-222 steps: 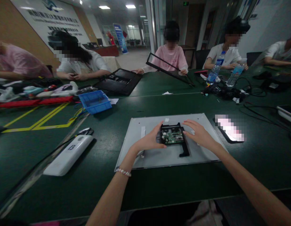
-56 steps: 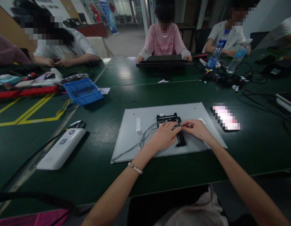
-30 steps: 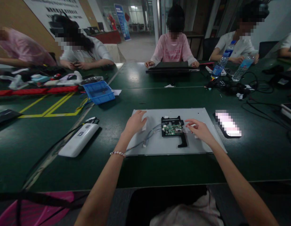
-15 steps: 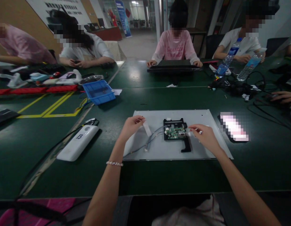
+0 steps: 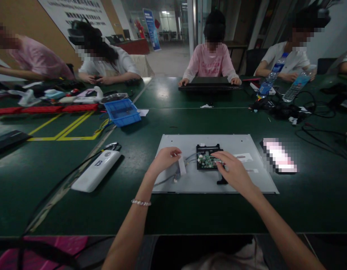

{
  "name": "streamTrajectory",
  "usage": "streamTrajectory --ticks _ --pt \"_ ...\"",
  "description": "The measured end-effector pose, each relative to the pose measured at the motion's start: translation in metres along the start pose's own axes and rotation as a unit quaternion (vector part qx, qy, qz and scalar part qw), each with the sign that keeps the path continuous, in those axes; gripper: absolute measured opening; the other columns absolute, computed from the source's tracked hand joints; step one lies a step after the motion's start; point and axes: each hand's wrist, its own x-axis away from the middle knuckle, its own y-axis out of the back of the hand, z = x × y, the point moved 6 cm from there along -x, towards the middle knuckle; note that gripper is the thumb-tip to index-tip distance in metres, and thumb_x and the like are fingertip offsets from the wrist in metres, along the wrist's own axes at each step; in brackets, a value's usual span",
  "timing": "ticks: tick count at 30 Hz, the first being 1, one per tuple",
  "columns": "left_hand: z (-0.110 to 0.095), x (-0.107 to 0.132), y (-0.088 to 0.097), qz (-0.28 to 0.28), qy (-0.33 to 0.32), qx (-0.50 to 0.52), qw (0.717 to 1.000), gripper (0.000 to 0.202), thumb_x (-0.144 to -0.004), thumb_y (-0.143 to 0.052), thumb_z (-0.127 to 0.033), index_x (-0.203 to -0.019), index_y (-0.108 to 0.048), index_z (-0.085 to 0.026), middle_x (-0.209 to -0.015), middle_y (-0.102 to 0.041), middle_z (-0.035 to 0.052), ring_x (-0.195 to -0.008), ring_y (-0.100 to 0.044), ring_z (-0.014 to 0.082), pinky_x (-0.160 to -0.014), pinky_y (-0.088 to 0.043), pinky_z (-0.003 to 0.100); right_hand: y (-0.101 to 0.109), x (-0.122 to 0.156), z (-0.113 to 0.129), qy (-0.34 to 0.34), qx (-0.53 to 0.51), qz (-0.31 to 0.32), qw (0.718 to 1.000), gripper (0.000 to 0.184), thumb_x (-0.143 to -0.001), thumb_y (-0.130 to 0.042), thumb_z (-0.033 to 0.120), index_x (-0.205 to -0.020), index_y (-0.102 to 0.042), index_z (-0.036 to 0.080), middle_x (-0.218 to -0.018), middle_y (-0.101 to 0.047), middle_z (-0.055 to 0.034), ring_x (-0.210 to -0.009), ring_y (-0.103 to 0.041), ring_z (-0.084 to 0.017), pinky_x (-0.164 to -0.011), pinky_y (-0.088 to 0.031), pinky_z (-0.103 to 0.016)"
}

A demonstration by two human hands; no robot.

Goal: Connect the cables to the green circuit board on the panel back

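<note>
My left hand pinches the top of a white strip, which looks like tape or paper and hangs down over thin grey cables. Those cables run to a green circuit board seated in a black bracket. Over the board's right side reaches my right hand, thumb and fingers apart, fingertips at the board. Whether they press on it I cannot tell. Beneath everything lies a flat light-grey panel. My right hand covers part of the bracket's right side.
A white power bank with a cable lies left of the panel, a phone right of it. Farther back are a blue bin, water bottles and tangled black cables. Several people sit around the green table.
My right hand has moved left from beside the bracket onto the circuit board. My left hand has shifted slightly right with the white strip. The camera view has moved a little.
</note>
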Motion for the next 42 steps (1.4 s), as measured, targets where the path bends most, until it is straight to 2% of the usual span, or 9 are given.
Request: streamTrajectory --ticks 6,10,14,19,26,29,32,37,42 --pt "-0.027 0.030 0.011 -0.084 -0.024 -0.128 0.988 0.037 -0.080 -0.053 -0.026 -0.116 -0.053 -0.020 -0.119 -0.056 0.0086 -0.099 -0.059 0.0216 -0.089 -0.045 0.038 -0.031 0.001 0.048 0.082 0.015 0.061 0.995 0.040 -0.087 -0.042 0.014 -0.124 -0.053 0.025 -0.126 -0.055 -0.0072 -0.117 -0.049 -0.023 -0.100 -0.041 -0.046" --pt "-0.039 0.053 -0.005 -0.081 -0.037 -0.190 0.978 0.041 -0.081 -0.049 -0.018 -0.122 -0.049 -0.018 -0.124 -0.054 0.0107 -0.116 -0.050 0.0254 -0.098 -0.039 0.044 -0.052 -0.002 0.066 0.126 0.031 0.104 0.986 0.038 -0.086 -0.046 0.014 -0.123 -0.052 0.018 -0.127 -0.053 -0.0101 -0.119 -0.047 -0.023 -0.102 -0.040 -0.041" --pt "-0.033 0.064 -0.023 -0.076 -0.020 -0.189 0.979 0.049 -0.079 -0.050 -0.015 -0.127 -0.044 -0.017 -0.130 -0.052 0.0124 -0.121 -0.047 0.0255 -0.100 -0.039 0.044 -0.073 -0.009 0.072 0.157 0.078 0.133 0.975 0.028 -0.084 -0.048 0.010 -0.109 -0.059 0.014 -0.117 -0.059 -0.0117 -0.112 -0.051 -0.023 -0.096 -0.042 -0.038" --pt "-0.035 0.068 -0.029 -0.083 -0.021 -0.196 0.977 0.043 -0.082 -0.047 -0.015 -0.125 -0.048 -0.018 -0.129 -0.054 0.0097 -0.123 -0.046 0.0230 -0.104 -0.035 0.042 -0.091 -0.013 0.067 0.148 0.149 0.158 0.965 0.017 -0.087 -0.046 0.012 -0.088 -0.063 0.013 -0.094 -0.065 -0.0092 -0.093 -0.058 -0.021 -0.086 -0.045 -0.035" --pt "-0.040 0.070 -0.043 -0.050 -0.011 -0.224 0.973 0.052 -0.086 -0.042 -0.012 -0.138 -0.033 -0.013 -0.127 -0.056 0.0123 -0.112 -0.056 0.0206 -0.103 -0.035 0.038 -0.094 -0.004 0.069 0.147 0.149 0.185 0.960 0.021 -0.089 -0.043 0.012 -0.090 -0.063 0.012 -0.091 -0.065 -0.0081 -0.088 -0.059 -0.018 -0.083 -0.045 -0.030" --pt "-0.039 0.073 -0.048 -0.047 -0.012 -0.231 0.972 0.053 -0.088 -0.038 -0.010 -0.140 -0.028 -0.010 -0.129 -0.054 0.0143 -0.111 -0.057 0.0206 -0.103 -0.035 0.037 -0.090 0.003 0.075 0.153 0.134 0.184 0.962 0.023 -0.091 -0.044 0.024 -0.096 -0.062 0.011 -0.094 -0.065 -0.0103 -0.094 -0.058 -0.020 -0.091 -0.042 -0.036" --pt "-0.038 0.074 -0.048 -0.048 -0.017 -0.223 0.974 0.052 -0.088 -0.036 -0.010 -0.140 -0.027 -0.010 -0.130 -0.053 0.0153 -0.113 -0.055 0.0206 -0.101 -0.037 0.038 -0.087 0.013 0.077 0.160 0.125 0.181 0.962 0.041 -0.088 -0.048 0.042 -0.111 -0.058 0.010 -0.107 -0.063 -0.0144 -0.108 -0.053 -0.025 -0.101 -0.034 -0.042" --pt "-0.034 0.074 -0.046 -0.023 -0.013 -0.213 0.977 0.050 -0.089 -0.041 -0.017 -0.138 -0.032 -0.011 -0.137 -0.046 0.0142 -0.125 -0.045 0.0221 -0.101 -0.036 0.039 -0.090 0.030 0.074 0.147 0.133 0.186 0.962 0.069 -0.086 -0.042 0.058 -0.131 -0.043 0.006 -0.135 -0.046 -0.0189 -0.128 -0.037 -0.028 -0.110 -0.024 -0.044" --pt "-0.028 0.075 -0.045 -0.021 0.021 -0.247 0.969 0.048 -0.091 -0.040 -0.022 -0.139 -0.034 -0.023 -0.141 -0.042 0.0058 -0.133 -0.032 0.0253 -0.102 -0.031 0.051 -0.090 0.031 0.076 0.130 0.132 0.195 0.963 0.071 -0.086 -0.039 0.059 -0.132 -0.042 0.006 -0.137 -0.045 -0.0176 -0.129 -0.036 -0.028 -0.110 -0.022 -0.046"
